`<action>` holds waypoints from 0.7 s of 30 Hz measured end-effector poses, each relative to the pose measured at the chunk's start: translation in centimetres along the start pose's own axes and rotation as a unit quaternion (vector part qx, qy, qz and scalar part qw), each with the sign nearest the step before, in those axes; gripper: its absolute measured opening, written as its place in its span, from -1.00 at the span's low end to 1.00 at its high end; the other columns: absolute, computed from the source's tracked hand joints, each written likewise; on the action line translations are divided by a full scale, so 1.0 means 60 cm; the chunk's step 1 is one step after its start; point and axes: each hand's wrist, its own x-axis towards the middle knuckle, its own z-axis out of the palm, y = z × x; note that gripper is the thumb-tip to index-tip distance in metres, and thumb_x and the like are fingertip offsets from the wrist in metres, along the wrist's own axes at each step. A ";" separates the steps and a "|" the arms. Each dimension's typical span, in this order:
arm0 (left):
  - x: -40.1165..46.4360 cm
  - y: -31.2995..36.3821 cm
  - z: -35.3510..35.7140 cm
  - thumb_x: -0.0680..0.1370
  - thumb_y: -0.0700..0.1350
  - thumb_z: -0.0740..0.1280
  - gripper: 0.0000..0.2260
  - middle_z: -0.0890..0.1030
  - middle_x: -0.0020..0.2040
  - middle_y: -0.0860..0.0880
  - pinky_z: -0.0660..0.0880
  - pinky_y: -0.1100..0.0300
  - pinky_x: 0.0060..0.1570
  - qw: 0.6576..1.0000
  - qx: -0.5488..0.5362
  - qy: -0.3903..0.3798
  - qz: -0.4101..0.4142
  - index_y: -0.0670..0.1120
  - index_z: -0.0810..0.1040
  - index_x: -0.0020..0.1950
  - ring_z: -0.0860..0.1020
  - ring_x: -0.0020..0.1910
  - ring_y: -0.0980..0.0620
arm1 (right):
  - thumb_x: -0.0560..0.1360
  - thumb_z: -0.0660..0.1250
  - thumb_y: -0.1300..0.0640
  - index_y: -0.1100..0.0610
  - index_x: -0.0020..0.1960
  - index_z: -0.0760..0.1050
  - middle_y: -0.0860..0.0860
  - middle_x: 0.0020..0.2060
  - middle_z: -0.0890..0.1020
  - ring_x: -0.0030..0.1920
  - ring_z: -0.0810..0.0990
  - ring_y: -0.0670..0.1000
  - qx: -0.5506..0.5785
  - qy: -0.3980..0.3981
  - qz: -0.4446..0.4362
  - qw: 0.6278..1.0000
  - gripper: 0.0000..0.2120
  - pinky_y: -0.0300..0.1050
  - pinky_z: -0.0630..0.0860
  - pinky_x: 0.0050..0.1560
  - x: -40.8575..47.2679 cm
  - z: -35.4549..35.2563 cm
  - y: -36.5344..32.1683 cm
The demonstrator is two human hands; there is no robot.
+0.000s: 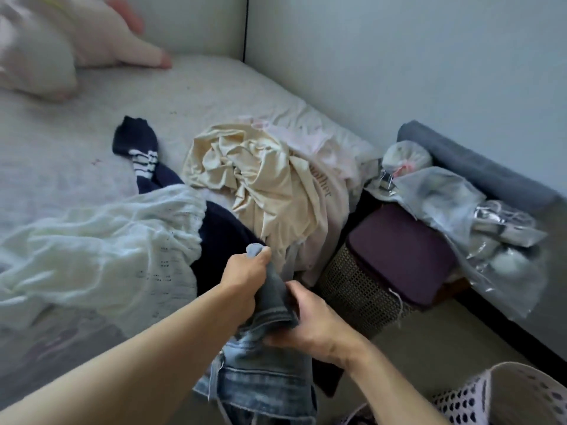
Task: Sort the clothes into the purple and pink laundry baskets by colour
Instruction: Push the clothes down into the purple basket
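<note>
On grey bed [92, 124] beside pale wall [399, 56]: cream top [260, 182] with unreadable lettering, navy garment [221, 240], white knit [101, 250]. Jeans [260, 363] gripped by left hand [245, 277] and right hand [310, 320]. Purple basket [362, 289] on floor, pink basket [478, 400] nearer.

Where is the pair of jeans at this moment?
In the head view, the jeans hang low at centre off the bed edge, held by the left hand and right hand, just below the navy garment.
</note>
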 end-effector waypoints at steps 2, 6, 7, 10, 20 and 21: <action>-0.029 0.045 0.001 0.53 -0.03 0.37 -0.73 0.60 -0.17 -0.22 0.57 -0.01 -0.02 0.999 -0.024 -0.038 -0.011 -0.26 0.56 -0.11 0.60 -0.16 -0.17 | 0.38 0.46 0.06 0.01 0.04 0.53 -0.08 -0.07 0.67 -0.04 0.61 -0.20 -0.030 0.078 -0.042 0.996 -0.74 -0.14 0.56 0.02 -0.019 -0.030 -0.038; -0.089 0.131 -0.004 0.49 -0.09 0.43 -0.78 0.59 -0.34 -0.17 0.51 0.16 -0.28 0.995 -0.045 -0.091 0.009 -0.24 0.56 -0.21 0.56 -0.35 -0.07 | 0.49 0.36 0.17 0.06 -0.10 0.57 -0.04 -0.17 0.69 -0.09 0.65 -0.09 -0.007 0.154 -0.050 0.987 -0.96 -0.03 0.58 0.02 -0.051 -0.087 -0.099; -0.104 0.154 -0.005 0.47 -0.11 0.45 -0.79 0.59 -0.37 -0.15 0.49 0.18 -0.33 0.993 -0.047 -0.109 0.019 -0.23 0.55 -0.22 0.56 -0.38 -0.06 | 0.51 0.33 0.18 0.06 -0.10 0.57 -0.03 -0.17 0.69 -0.08 0.65 -0.06 0.005 0.169 -0.047 0.984 -0.93 -0.01 0.58 0.02 -0.059 -0.101 -0.116; -0.158 0.216 -0.004 0.37 -0.11 0.54 -0.62 0.64 -0.16 -0.17 0.51 0.18 -0.30 0.981 -0.009 -0.166 0.101 -0.20 0.52 0.10 0.61 -0.27 -0.05 | 0.57 0.25 0.19 0.11 -0.11 0.56 0.03 -0.14 0.68 -0.07 0.63 0.01 0.058 0.219 -0.026 0.974 -0.86 -0.01 0.56 -0.01 -0.089 -0.143 -0.167; -0.334 0.277 0.003 -0.05 0.37 0.47 0.14 -0.20 0.45 0.18 0.16 -0.09 0.44 0.736 0.458 -0.104 0.488 0.59 -0.32 0.22 -0.05 0.49 0.00 | 0.57 0.09 0.35 0.26 -0.17 0.54 0.19 -0.25 0.63 -0.25 0.62 0.12 0.321 0.293 -0.080 0.897 -0.72 -0.09 0.58 -0.21 -0.191 -0.291 -0.306; -0.346 0.277 0.010 0.01 0.35 0.48 0.15 -0.34 0.45 0.13 0.12 -0.11 0.45 0.708 0.497 -0.073 0.496 0.55 -0.39 0.23 -0.16 0.50 -0.03 | 0.56 0.09 0.35 0.26 -0.18 0.55 0.21 -0.25 0.62 -0.24 0.60 0.14 0.333 0.292 -0.082 0.893 -0.71 -0.07 0.56 -0.18 -0.199 -0.305 -0.314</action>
